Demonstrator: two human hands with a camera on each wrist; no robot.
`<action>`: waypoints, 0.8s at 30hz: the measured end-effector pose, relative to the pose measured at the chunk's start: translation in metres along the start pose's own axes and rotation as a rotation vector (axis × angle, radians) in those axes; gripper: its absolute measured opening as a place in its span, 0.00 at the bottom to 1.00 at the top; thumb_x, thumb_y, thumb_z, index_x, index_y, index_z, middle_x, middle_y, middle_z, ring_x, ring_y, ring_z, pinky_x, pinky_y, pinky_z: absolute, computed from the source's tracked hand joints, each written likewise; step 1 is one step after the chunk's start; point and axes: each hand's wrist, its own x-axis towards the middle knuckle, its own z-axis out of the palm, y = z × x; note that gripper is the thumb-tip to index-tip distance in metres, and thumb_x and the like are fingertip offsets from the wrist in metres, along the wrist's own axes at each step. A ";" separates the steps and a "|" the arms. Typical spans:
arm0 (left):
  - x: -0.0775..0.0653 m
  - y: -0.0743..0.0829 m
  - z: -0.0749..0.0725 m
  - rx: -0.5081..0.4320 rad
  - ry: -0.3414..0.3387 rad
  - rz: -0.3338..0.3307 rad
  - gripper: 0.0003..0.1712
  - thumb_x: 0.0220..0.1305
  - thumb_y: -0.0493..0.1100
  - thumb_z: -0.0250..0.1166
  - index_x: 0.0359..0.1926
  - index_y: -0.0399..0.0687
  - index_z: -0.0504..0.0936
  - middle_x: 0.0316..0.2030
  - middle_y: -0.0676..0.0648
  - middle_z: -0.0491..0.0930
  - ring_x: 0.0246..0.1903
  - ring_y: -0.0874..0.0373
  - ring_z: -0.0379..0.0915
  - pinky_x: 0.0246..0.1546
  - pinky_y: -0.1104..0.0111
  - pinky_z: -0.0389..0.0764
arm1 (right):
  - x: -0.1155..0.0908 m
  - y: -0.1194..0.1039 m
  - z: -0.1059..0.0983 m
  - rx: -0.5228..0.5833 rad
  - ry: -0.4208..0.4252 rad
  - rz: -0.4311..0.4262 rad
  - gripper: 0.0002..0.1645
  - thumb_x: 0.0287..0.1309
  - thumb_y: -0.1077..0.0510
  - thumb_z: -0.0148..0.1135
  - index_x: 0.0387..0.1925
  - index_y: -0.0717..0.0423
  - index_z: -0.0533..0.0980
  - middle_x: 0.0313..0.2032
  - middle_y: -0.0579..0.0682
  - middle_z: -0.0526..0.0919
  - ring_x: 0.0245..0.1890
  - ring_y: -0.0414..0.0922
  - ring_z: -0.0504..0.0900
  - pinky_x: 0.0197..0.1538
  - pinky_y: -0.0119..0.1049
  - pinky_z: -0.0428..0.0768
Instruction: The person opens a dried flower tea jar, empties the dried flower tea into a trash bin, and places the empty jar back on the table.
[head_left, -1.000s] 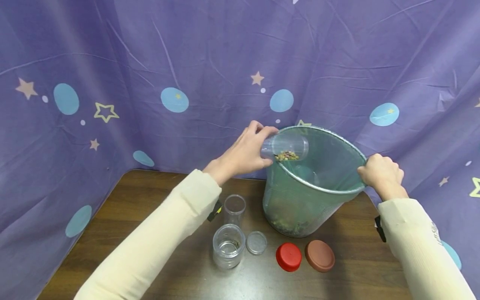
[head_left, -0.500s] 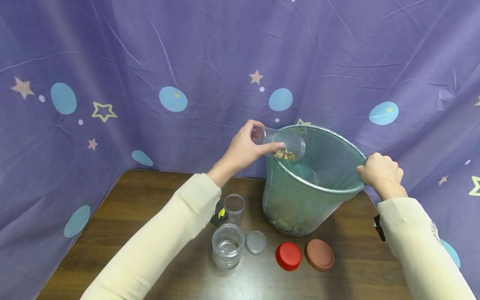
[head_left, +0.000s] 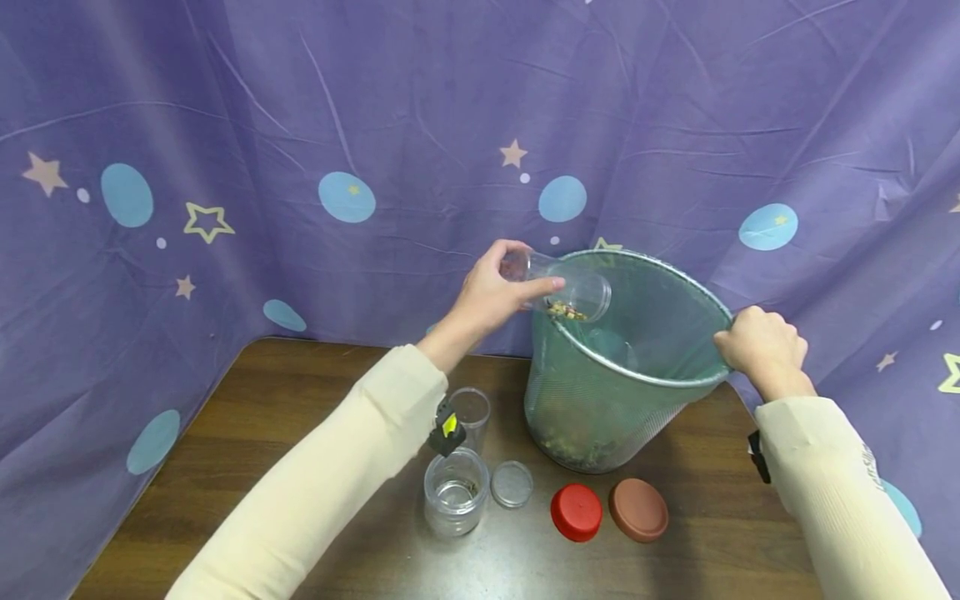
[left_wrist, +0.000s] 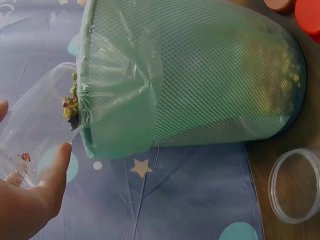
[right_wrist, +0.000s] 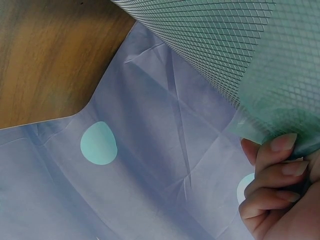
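My left hand [head_left: 486, 292] holds a clear plastic jar [head_left: 587, 287] tipped over the left rim of a mesh wastebasket [head_left: 577, 392] with a green bag lining it. Small yellowish dried bits [head_left: 566, 311] lie along the jar's lower side near its mouth. In the left wrist view the same jar [left_wrist: 37, 107] shows a few reddish bits deeper inside, and my thumb lies along its side. My right hand [head_left: 765, 346] grips the basket's right rim; in the right wrist view, its fingers [right_wrist: 272, 200] curl over the green bag. More dried bits show through the mesh at the basket's bottom.
On the wooden table [head_left: 300, 400] stand a lidless clear jar [head_left: 456, 500] and, behind it, another clear container [head_left: 471, 408]. A clear lid [head_left: 513, 485], a red lid [head_left: 577, 512] and a brownish-red lid [head_left: 639, 510] lie in front of the basket. A purple curtain [head_left: 435, 125] hangs behind.
My left hand has shifted its hold, its thumb now higher along the jar, and the jar tips more steeply downward. The heap of bits near its mouth has shrunk. My right hand stays put.
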 end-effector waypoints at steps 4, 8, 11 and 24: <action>0.001 0.000 0.002 -0.091 0.019 -0.054 0.44 0.51 0.47 0.76 0.65 0.46 0.63 0.60 0.39 0.71 0.51 0.51 0.76 0.43 0.65 0.86 | 0.000 0.000 0.000 0.000 -0.002 0.001 0.24 0.52 0.54 0.49 0.37 0.74 0.74 0.44 0.81 0.75 0.43 0.77 0.76 0.31 0.58 0.72; 0.002 0.000 0.004 -0.126 0.040 -0.060 0.45 0.51 0.45 0.76 0.65 0.43 0.61 0.61 0.39 0.69 0.48 0.50 0.76 0.42 0.64 0.85 | 0.000 0.000 0.000 0.000 0.002 0.002 0.23 0.52 0.54 0.49 0.37 0.74 0.74 0.43 0.80 0.75 0.43 0.77 0.76 0.31 0.57 0.72; 0.002 0.001 0.004 -0.105 0.043 -0.036 0.43 0.51 0.45 0.76 0.64 0.45 0.63 0.62 0.42 0.68 0.52 0.51 0.74 0.41 0.64 0.85 | -0.001 0.000 0.000 0.000 0.001 0.002 0.24 0.52 0.54 0.49 0.37 0.74 0.74 0.43 0.80 0.75 0.43 0.77 0.76 0.31 0.57 0.72; 0.004 0.008 0.005 -0.017 0.038 0.015 0.38 0.50 0.46 0.77 0.62 0.54 0.71 0.63 0.48 0.73 0.65 0.54 0.69 0.56 0.59 0.80 | -0.002 -0.001 0.000 0.004 0.011 -0.006 0.22 0.52 0.54 0.48 0.35 0.72 0.74 0.43 0.80 0.76 0.42 0.77 0.76 0.30 0.57 0.72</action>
